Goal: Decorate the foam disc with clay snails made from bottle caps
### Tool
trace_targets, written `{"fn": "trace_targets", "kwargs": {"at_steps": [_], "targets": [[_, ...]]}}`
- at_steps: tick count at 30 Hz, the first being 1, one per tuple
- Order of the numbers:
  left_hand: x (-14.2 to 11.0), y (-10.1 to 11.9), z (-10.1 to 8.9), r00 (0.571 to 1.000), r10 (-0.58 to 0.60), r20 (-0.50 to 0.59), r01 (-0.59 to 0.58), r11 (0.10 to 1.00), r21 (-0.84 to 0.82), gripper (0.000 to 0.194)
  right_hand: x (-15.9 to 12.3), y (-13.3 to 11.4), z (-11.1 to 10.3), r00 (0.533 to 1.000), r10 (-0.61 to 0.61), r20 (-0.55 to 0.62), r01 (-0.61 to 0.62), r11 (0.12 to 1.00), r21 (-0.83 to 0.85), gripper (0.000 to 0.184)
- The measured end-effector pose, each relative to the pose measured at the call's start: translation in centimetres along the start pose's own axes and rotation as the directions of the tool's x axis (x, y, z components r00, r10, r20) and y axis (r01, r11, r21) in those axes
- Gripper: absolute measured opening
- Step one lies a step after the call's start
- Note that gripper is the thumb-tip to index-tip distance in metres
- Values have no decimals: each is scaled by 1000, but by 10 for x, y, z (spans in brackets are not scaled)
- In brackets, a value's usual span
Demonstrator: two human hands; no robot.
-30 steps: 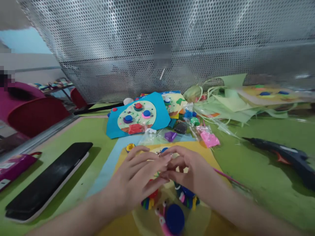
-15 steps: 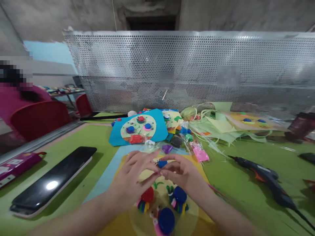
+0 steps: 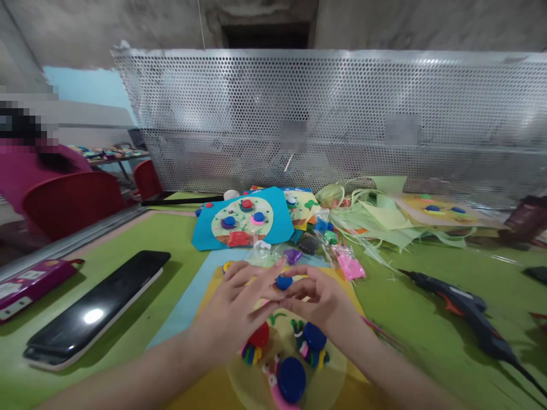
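My left hand [image 3: 233,310] and my right hand [image 3: 320,299] meet over a yellow sheet [image 3: 356,304] on the green table [image 3: 427,336]. Between their fingertips sits a small blue clay piece [image 3: 283,282], pinched from both sides. Below the hands, on a pale round card [image 3: 337,364], stand three clay snails: one with a red shell [image 3: 257,339], one with a blue shell [image 3: 314,340], and a larger blue one [image 3: 290,380] nearest me. A light blue sheet [image 3: 188,302] lies under the yellow one.
A black phone [image 3: 96,307] and a purple packet [image 3: 25,282] lie at left. A finished blue card [image 3: 243,217], clay bags [image 3: 348,265] and green paper scraps [image 3: 384,219] lie behind. A glue gun [image 3: 464,307] lies at right. Perforated metal screen [image 3: 342,114] at the back; a person at far left.
The view has tilted up and steadied. My fingers have lifted slightly and the blue clay piece now shows between the fingertips of both hands.
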State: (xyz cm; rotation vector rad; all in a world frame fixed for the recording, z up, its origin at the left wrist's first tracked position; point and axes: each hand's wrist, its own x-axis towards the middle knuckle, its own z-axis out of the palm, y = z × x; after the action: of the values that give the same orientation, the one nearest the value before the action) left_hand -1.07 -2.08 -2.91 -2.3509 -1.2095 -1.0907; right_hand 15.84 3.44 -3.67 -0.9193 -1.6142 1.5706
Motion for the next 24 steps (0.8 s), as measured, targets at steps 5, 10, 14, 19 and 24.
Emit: {"fn": "trace_targets", "kwargs": {"at_steps": [5,10,14,19,24], "targets": [[0,4,-2,999,-45,-11,45,999,17,25,-4,-5,2,999,15,-33,-15,1000,1,35],[8,1,-10,940,-338,33,340,933,-115,8,-4,-19,-9,992,13,-129,-15,1000,-18,31],[11,-5,-13,899,-437,15,434,888,-155,8,0,-24,-19,992,4,-129,1,999,36,30],[10,-5,-13,925,-370,89,380,912,-157,9,1,-19,-17,996,56,-73,-55,998,9,33],[11,-6,-13,964,-252,90,266,938,-221,35,1,-16,-16,999,21,-31,-22,999,-26,32]]}}
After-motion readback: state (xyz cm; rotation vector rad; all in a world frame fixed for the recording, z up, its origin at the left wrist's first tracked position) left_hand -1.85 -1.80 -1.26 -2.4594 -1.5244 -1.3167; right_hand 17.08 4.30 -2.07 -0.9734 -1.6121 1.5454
